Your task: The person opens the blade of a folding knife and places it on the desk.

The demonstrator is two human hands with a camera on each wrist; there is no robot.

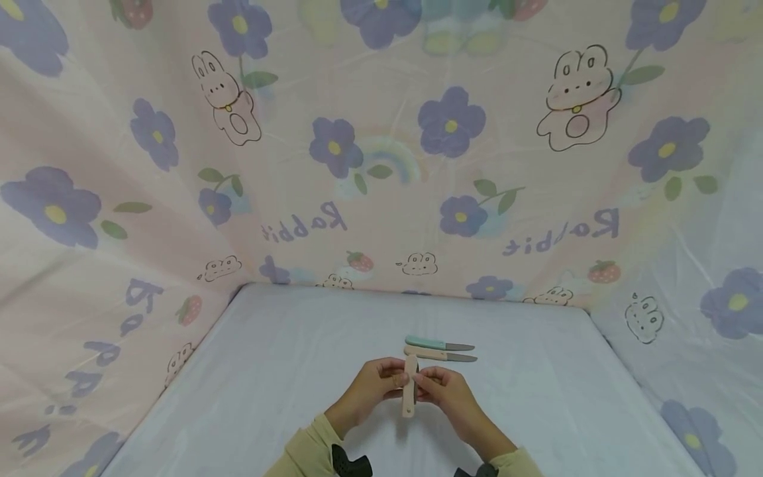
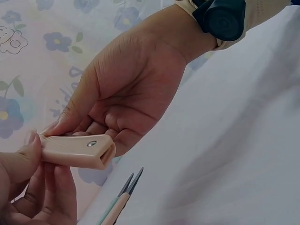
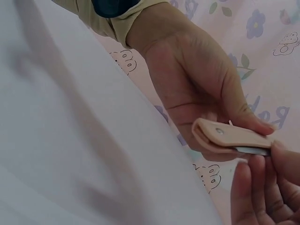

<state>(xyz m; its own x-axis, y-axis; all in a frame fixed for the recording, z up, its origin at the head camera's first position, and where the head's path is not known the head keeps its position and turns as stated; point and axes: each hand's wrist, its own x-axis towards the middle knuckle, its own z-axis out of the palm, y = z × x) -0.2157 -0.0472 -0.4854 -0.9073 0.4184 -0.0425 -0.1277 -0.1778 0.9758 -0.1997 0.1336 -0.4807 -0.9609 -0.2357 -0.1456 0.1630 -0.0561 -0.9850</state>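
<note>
Between both hands a peach folding knife (image 1: 408, 397) is held upright above the white table, its blade (image 3: 253, 151) folded along the handle with only a strip showing in the right wrist view. My left hand (image 1: 372, 385) pinches the handle from the left. On the other side my right hand (image 1: 446, 391) pinches the knife's blade side with thumb and fingers. Just beyond the hands lie two opened knives, a teal-handled one (image 1: 424, 342) and a peach-handled one (image 1: 426, 352), side by side with blades pointing right.
A white cloth covers the tabletop (image 1: 286, 344). Patterned fabric (image 1: 393, 192) with rabbits and purple flowers hangs behind the table and along both sides. Dark devices (image 1: 350, 462) are strapped at both wrists.
</note>
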